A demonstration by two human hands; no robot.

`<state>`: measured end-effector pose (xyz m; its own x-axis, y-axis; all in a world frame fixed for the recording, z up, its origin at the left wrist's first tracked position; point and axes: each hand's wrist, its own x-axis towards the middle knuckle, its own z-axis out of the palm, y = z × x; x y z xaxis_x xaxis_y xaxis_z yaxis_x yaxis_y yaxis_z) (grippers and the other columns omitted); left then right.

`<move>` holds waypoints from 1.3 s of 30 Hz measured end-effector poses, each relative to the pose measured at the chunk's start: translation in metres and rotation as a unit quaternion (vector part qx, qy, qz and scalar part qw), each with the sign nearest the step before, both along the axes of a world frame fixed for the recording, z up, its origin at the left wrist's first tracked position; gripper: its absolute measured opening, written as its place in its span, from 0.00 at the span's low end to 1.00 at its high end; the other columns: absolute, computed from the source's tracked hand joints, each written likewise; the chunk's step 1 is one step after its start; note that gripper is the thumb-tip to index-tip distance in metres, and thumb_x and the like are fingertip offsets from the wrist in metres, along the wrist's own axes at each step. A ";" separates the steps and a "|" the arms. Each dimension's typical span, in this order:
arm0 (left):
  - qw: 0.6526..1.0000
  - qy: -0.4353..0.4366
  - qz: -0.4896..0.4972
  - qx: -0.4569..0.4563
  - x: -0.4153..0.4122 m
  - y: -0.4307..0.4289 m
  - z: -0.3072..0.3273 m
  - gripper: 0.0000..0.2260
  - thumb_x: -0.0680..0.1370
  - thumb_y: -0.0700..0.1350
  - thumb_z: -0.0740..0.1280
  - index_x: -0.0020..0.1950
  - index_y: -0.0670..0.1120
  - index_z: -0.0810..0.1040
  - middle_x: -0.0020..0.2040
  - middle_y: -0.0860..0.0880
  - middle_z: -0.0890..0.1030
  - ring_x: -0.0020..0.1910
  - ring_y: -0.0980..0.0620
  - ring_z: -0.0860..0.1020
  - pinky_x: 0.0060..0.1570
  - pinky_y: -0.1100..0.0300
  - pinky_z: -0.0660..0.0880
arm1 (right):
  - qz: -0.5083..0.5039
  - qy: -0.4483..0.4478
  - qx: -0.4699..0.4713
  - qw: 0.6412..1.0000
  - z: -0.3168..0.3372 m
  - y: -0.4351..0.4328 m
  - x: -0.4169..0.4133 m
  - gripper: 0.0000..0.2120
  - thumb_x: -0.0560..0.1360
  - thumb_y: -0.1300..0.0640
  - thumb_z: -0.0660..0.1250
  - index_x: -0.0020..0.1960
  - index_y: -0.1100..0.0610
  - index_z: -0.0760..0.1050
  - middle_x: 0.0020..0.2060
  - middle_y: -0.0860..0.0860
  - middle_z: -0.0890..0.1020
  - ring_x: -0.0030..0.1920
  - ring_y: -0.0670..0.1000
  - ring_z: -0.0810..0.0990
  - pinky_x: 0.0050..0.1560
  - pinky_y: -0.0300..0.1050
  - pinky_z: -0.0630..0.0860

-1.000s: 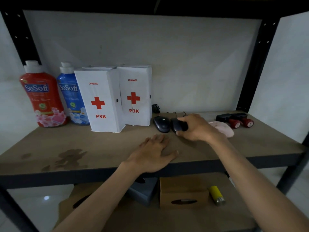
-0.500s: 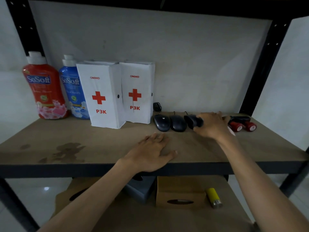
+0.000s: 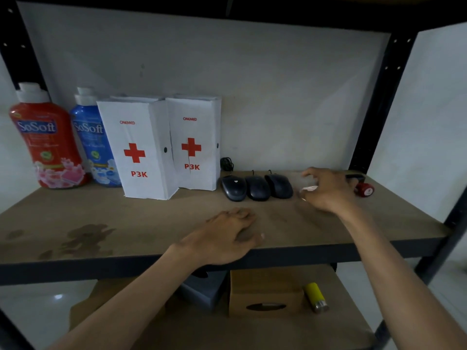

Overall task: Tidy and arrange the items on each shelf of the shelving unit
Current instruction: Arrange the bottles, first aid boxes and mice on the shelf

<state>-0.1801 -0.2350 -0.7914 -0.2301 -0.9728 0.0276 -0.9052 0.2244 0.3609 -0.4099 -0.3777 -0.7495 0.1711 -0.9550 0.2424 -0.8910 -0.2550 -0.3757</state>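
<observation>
The pale object [image 3: 309, 188] is lying on the shelf [image 3: 126, 223] just right of the three mice [image 3: 257, 189]. The right hand [image 3: 326, 192] is curling its fingers round it, though blur is hiding the exact hold. The left hand [image 3: 222, 236] is resting flat and relaxed near the front edge. A loose pinch is risking a drop. A careless wrist could be knocking the nearest mouse [image 3: 279, 186] out of line, or the red-capped item [image 3: 364, 190] toward the side.

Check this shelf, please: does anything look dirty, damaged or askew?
Yes. Dark stains mark the shelf board near its front left. The right P3K box has a vertical split down its front, through the red cross. The left P3K box stands further forward than its neighbour, so the pair is not flush.
</observation>
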 end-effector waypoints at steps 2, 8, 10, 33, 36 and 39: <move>1.000 0.005 -0.023 0.005 -0.012 -0.004 0.000 0.35 0.78 0.70 0.54 0.81 0.54 0.55 0.81 0.56 0.53 0.79 0.57 0.51 0.76 0.54 0.48 | -0.013 0.048 0.046 0.998 0.008 0.001 -0.018 0.19 0.71 0.50 0.72 0.61 0.42 0.74 0.61 0.50 0.78 0.61 0.56 0.75 0.61 0.51 0.72; 0.998 -0.004 -0.064 0.015 -0.052 -0.025 0.004 0.38 0.78 0.72 0.52 0.81 0.52 0.55 0.81 0.54 0.53 0.79 0.54 0.52 0.76 0.52 0.51 | 0.010 0.047 0.088 0.995 0.003 -0.006 -0.031 0.30 0.70 0.61 0.72 0.70 0.44 0.74 0.68 0.51 0.76 0.64 0.55 0.76 0.56 0.42 0.74; 0.998 -0.009 -0.066 0.014 -0.061 -0.033 0.007 0.36 0.79 0.70 0.52 0.81 0.51 0.56 0.81 0.53 0.54 0.79 0.53 0.53 0.75 0.55 0.51 | 0.014 0.026 0.079 0.996 0.000 -0.012 -0.030 0.29 0.70 0.58 0.74 0.70 0.45 0.75 0.67 0.51 0.77 0.64 0.55 0.77 0.59 0.43 0.73; 0.998 0.001 -0.059 0.023 -0.113 -0.070 0.003 0.37 0.78 0.70 0.56 0.81 0.50 0.58 0.81 0.54 0.55 0.79 0.53 0.54 0.76 0.53 0.54 | -0.098 -0.018 -0.033 0.994 -0.012 -0.028 -0.082 0.21 0.71 0.47 0.76 0.62 0.52 0.78 0.56 0.53 0.81 0.53 0.55 0.80 0.46 0.43 0.72; 0.998 -0.005 -0.060 0.027 -0.122 -0.074 0.005 0.36 0.78 0.70 0.56 0.81 0.52 0.57 0.81 0.55 0.55 0.79 0.53 0.53 0.75 0.54 0.54 | -0.095 -0.007 -0.061 0.994 -0.025 -0.038 -0.083 0.20 0.72 0.45 0.75 0.59 0.51 0.77 0.54 0.53 0.81 0.50 0.55 0.79 0.45 0.45 0.74; 0.998 0.006 -0.053 0.016 -0.125 -0.076 0.003 0.36 0.78 0.69 0.57 0.81 0.52 0.57 0.81 0.55 0.55 0.79 0.53 0.54 0.75 0.55 0.53 | -0.062 -0.010 -0.094 0.994 -0.029 -0.040 -0.082 0.13 0.73 0.50 0.74 0.55 0.53 0.77 0.50 0.54 0.81 0.47 0.54 0.79 0.43 0.45 0.74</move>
